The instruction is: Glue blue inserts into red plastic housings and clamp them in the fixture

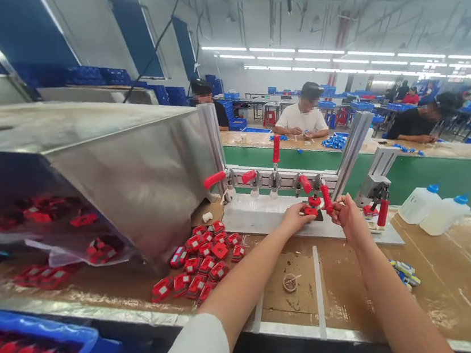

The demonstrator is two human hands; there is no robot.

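My left hand [295, 218] reaches to the base of a clamping fixture [251, 216]. Its fingers are closed on a small red plastic part [309, 211] beneath one of the clamps. Just to the right, my right hand [350, 221] has its fingers closed around a red clamp handle [326, 198] that hangs down. Other toggle clamps with red handles line the fixture's metal rail [261, 177], one handle pointing straight up [276, 150]. Left of my left forearm lies a pile of red plastic parts [206, 256].
A sheet-metal housing [142, 182] stands at the left, with more red parts under it. A blue crate [87, 338] of red parts sits at lower left. A small cup [290, 282] is in front of the fixture. Two bottles [444, 214] stand right. Co-workers sit across the green conveyor belt [446, 179].
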